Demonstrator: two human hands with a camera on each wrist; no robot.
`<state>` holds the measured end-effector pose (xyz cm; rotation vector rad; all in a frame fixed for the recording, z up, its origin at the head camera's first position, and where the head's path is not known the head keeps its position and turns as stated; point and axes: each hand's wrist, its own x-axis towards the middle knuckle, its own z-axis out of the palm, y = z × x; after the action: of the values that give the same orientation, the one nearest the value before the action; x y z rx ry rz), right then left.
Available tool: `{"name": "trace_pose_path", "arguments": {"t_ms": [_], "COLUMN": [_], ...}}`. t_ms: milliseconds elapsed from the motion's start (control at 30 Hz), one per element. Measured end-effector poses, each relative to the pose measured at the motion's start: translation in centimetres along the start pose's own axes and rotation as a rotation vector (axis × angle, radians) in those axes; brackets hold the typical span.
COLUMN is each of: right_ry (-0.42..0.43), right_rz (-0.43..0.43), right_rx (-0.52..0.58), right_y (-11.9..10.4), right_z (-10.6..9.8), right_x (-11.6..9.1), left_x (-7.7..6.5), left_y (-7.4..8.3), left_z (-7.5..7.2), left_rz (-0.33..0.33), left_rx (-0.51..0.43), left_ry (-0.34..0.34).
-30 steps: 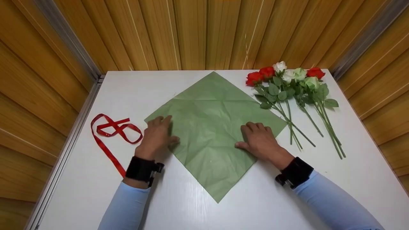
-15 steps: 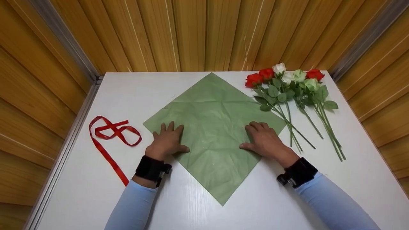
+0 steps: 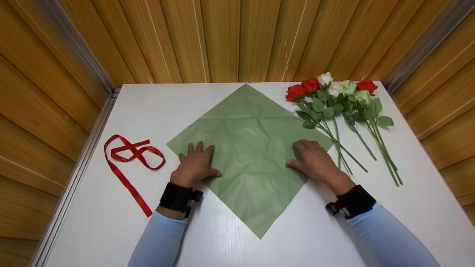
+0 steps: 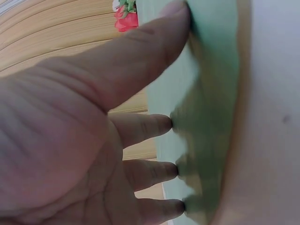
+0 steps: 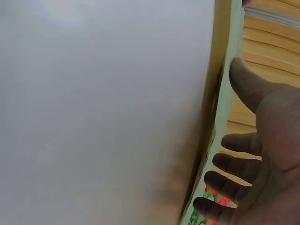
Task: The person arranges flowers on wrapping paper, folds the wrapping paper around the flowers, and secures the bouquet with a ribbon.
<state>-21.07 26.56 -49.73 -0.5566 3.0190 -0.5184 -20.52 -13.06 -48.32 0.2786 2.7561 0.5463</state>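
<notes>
Centrally, the creased paper (image 3: 246,159) lies flat on the table (image 3: 297,241), its corners near twelve, three, six and nine o'clock. Toward its nine, the left hand (image 3: 195,165) has its fingers splayed and released, fingertips touching the paper. Toward three, the right hand (image 3: 316,160) rests on it, fingers side by side and loosely extended, grasping nothing, thumb apart. Farther out at nine o'clock, the red ribbon (image 3: 136,152) lies looped. Around two, roses (image 3: 337,108) in red, white and pale green overlap the paper's edge.
</notes>
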Motion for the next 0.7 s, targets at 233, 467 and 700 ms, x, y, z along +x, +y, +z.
{"name": "trace_pose_path", "arguments": {"t_ms": [233,467,700], "right_ry": [0.254,0.218,0.136], "right_rz": [0.215,0.354,0.415], "right_rx": [-0.026,-0.104,-0.097], "right_y": [3.4,6.5,7.2], "right_z": [-2.6,-3.7,-3.8], "right_x": [-1.2,-2.1,-2.2], "left_x": [-0.1,-0.3,-0.3], "left_y": [0.5,0.6,0.4], "left_z": [-0.1,0.1,0.3], "left_rz": [0.037,0.067,0.062], "left_rx": [-0.005,0.005,-0.002], "left_ry": [0.016,0.014,0.012]}}
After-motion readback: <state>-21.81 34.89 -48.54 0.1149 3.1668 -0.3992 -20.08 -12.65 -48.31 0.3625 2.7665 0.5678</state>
